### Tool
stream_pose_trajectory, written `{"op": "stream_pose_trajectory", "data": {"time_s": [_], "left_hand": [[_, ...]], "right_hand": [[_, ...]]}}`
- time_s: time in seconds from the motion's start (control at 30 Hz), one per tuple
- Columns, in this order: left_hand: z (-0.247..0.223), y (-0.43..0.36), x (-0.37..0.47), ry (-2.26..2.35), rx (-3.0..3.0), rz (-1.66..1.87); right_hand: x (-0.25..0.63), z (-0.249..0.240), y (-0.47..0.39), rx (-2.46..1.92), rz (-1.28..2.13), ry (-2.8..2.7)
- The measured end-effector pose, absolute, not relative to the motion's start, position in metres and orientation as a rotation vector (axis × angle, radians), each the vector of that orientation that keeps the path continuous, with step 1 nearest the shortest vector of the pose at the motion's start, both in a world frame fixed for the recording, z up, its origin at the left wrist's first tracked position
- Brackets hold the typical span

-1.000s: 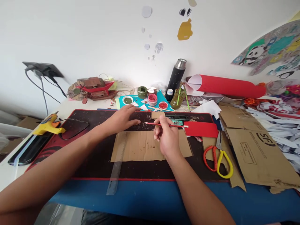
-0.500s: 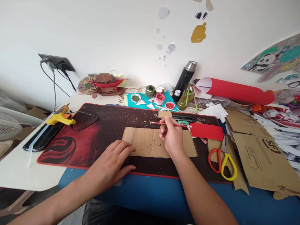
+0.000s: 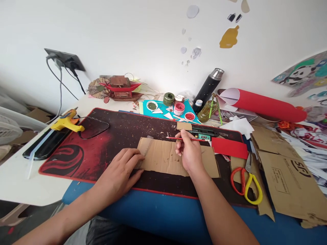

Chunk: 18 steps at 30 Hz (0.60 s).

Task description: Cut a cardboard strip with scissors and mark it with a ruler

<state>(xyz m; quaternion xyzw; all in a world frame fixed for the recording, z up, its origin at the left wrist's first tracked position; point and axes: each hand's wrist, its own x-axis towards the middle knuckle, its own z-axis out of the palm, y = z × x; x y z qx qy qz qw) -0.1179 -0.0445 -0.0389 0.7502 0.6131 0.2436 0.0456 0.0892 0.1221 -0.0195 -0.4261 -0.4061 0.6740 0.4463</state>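
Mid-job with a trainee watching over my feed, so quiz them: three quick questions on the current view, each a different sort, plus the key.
1. Multiple choice: the right hand holds A) a glue gun, B) a pencil, C) a bottle.
2. True or false: the scissors have one red and one yellow handle.
3. Fill in: the left hand is at the clear ___ lying across the left end of the cardboard.

Key: 1. B; 2. true; 3. ruler.

Left hand [image 3: 124, 166] moved from beyond cardboard sheet [image 3: 166, 156] to its near-left corner; ruler [image 3: 146, 146] now pokes past sheet's far edge.
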Motion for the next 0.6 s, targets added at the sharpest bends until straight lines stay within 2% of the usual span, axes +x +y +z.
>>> {"op": "stream_pose_trajectory", "data": {"time_s": [0.6], "left_hand": [[-0.047,-0.016,-0.166,1.853,2.216,0.669]], "right_hand": [[0.084,-0.018,0.110,-1.003,2.057,-1.056]]}}
